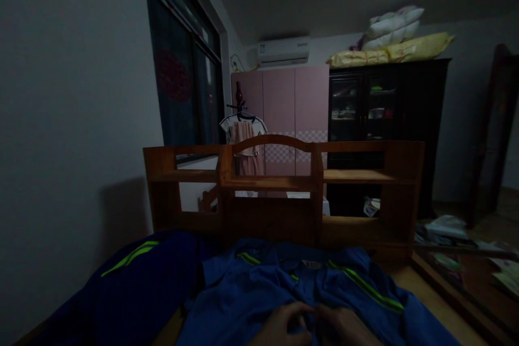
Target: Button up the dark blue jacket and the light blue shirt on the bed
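Note:
A blue work jacket (251, 292) with bright green stripes lies spread out, its collar with a pale label toward the wooden headboard shelf. At the bottom edge my left hand (284, 325) is over the jacket's front, thumb and finger curled into a pinch on the cloth. Close beside it, with fingertips nearly meeting, my right hand (344, 325) also has its fingers closed at the jacket's front opening. The dim light hides exactly which bit of cloth lies between the fingertips. A darker blue garment (141, 281) with green stripes is heaped to the left.
Just beyond the jacket stands the wooden headboard shelf (271, 219). A white wall (81, 119) borders the left side. Farther back are a pink wardrobe (279, 100), a dark cabinet (421, 119) and clothes on a coat stand (238, 92). A low table with clutter (474, 275) is at right.

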The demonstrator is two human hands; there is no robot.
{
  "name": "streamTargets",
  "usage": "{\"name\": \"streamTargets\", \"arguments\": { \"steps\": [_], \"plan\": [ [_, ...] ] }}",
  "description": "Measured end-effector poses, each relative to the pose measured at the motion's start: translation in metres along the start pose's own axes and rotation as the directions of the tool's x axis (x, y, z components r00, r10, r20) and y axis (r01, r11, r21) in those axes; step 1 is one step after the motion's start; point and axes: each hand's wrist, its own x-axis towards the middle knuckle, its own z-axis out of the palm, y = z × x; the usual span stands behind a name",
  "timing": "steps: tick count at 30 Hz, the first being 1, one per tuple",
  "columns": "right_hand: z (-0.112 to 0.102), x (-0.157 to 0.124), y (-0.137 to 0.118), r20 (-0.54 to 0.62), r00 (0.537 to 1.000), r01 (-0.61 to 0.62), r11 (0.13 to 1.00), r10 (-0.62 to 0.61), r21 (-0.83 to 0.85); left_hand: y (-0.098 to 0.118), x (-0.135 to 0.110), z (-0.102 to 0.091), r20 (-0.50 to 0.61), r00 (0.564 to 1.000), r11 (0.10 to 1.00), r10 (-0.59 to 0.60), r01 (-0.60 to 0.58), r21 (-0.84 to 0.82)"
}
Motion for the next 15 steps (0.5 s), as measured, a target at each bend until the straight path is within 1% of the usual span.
{"name": "streamTargets", "arguments": {
  "steps": [2, 4, 8, 11, 15],
  "plan": [
    [-0.004, -0.010, 0.000, -0.002, 1.000, -0.023, 0.990, 0.024, 0.136, 0.002, -0.001, -0.001, 0.016, 1.000, 1.000, 0.020, -0.020, -0.001],
    [-0.012, -0.020, -0.004, -0.025, 0.999, -0.021, 0.973, 0.027, 0.231, 0.006, -0.003, -0.001, 0.004, 0.999, 0.999, 0.037, -0.037, 0.004],
    [-0.025, -0.028, -0.011, 0.015, 0.999, -0.033, 0.939, 0.030, 0.343, 0.013, -0.007, 0.001, -0.029, 0.999, 0.999, 0.038, -0.037, 0.013],
    [-0.026, -0.024, -0.009, 0.018, 1.000, -0.025, 0.903, 0.019, 0.429, 0.017, -0.009, 0.003, -0.030, 0.999, 0.999, 0.040, -0.039, 0.030],
    [-0.018, -0.019, -0.001, 0.021, 1.000, -0.027, 0.853, 0.019, 0.521, 0.019, -0.011, 0.003, -0.026, 0.999, 0.998, 0.038, -0.036, 0.060]
  ]
}}
